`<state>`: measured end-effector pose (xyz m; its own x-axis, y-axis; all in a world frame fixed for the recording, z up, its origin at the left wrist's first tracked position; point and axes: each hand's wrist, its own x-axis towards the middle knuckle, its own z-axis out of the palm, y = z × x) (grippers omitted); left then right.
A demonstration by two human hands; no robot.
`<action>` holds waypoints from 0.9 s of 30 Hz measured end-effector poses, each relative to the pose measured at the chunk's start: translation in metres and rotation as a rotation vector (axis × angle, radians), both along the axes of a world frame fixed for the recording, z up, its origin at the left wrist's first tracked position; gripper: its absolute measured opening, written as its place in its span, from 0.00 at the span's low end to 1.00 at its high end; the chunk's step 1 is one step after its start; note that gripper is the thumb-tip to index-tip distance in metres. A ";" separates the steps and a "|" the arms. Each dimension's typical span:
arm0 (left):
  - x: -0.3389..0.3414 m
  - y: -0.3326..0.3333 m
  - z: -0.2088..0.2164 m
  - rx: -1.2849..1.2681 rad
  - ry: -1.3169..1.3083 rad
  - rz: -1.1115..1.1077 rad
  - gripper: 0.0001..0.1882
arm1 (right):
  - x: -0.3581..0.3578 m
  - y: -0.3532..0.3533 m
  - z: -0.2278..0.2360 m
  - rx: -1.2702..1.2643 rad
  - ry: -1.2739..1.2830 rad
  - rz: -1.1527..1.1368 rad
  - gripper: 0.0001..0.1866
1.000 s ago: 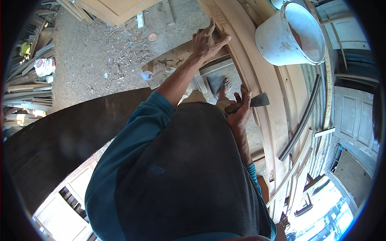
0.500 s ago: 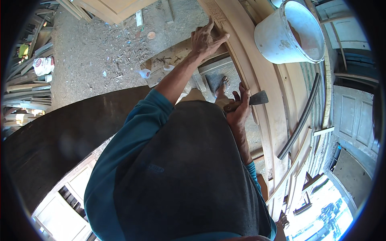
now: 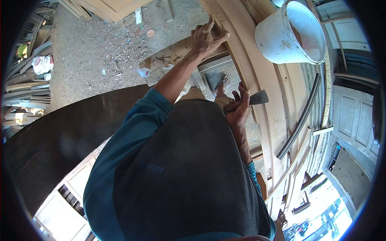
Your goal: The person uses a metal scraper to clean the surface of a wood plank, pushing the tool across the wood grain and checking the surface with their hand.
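Observation:
On the inner edge of a long pale wooden board (image 3: 249, 60), my left hand (image 3: 207, 39) rests with thumb and forefinger stretched apart. Its other fingers are bent, and nothing shows in its grasp. My right hand (image 3: 240, 110) is closed around the dark handle of a wide chisel (image 3: 258, 97), lower along the same board. The flared metal blade points right, over the wood; whether it touches the surface I cannot tell. Part of the handle is hidden by my fingers.
A white bucket (image 3: 273, 40) stands tilted in view on the boards. A dark curved strip (image 3: 301, 116) lies across them further right. Wood offcuts (image 3: 30, 94) are piled at the far left, shavings litter the floor (image 3: 92, 52), and a door panel (image 3: 112, 8) sits at the top.

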<state>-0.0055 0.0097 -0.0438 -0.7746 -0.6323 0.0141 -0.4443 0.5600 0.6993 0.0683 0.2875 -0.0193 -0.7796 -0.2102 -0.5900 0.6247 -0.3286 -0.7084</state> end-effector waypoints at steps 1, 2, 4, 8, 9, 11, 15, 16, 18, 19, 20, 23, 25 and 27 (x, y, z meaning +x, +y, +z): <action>0.000 0.000 0.000 -0.001 -0.005 -0.001 0.63 | 0.000 0.000 0.000 -0.001 -0.003 0.000 0.30; 0.000 -0.001 0.001 0.000 -0.009 0.000 0.63 | 0.000 -0.002 0.004 -0.001 -0.005 0.002 0.30; 0.001 -0.001 -0.005 -0.012 0.024 0.005 0.63 | 0.000 -0.003 0.016 0.017 -0.068 0.005 0.29; -0.001 0.000 -0.002 -0.045 -0.010 0.010 0.62 | -0.002 -0.001 0.004 0.030 0.014 0.012 0.28; 0.000 0.001 -0.001 -0.050 -0.013 0.013 0.62 | -0.002 -0.001 0.003 0.040 0.022 0.022 0.28; 0.001 0.003 0.002 -0.062 -0.018 0.016 0.62 | -0.002 0.000 0.004 0.060 0.040 0.041 0.28; 0.002 0.003 0.003 -0.087 0.025 0.012 0.61 | -0.001 -0.002 0.010 0.104 0.058 0.060 0.28; 0.001 0.002 -0.002 -0.097 0.044 0.011 0.61 | -0.001 -0.002 0.013 0.111 0.045 0.066 0.28; 0.000 0.001 -0.005 -0.105 0.065 0.008 0.61 | -0.001 0.002 0.007 0.122 0.041 0.075 0.26; -0.001 0.001 -0.005 -0.104 0.067 0.007 0.61 | -0.002 0.007 -0.009 0.123 0.051 0.079 0.26; -0.001 0.002 -0.005 -0.102 0.067 0.006 0.61 | -0.002 0.007 -0.009 0.129 0.048 0.079 0.25; -0.001 0.001 -0.006 -0.138 0.035 0.010 0.61 | -0.002 0.004 0.000 0.152 0.017 0.071 0.24; 0.000 0.001 -0.007 -0.126 0.049 0.006 0.60 | -0.002 0.001 0.013 0.207 0.017 0.107 0.23; 0.000 0.003 0.001 -0.087 0.027 -0.006 0.61 | -0.001 0.000 0.019 0.262 0.035 0.129 0.23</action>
<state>-0.0055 0.0125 -0.0428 -0.7767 -0.6234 0.0897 -0.4225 0.6214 0.6599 0.0671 0.2874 -0.0004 -0.7771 -0.1529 -0.6105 0.6232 -0.0515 -0.7803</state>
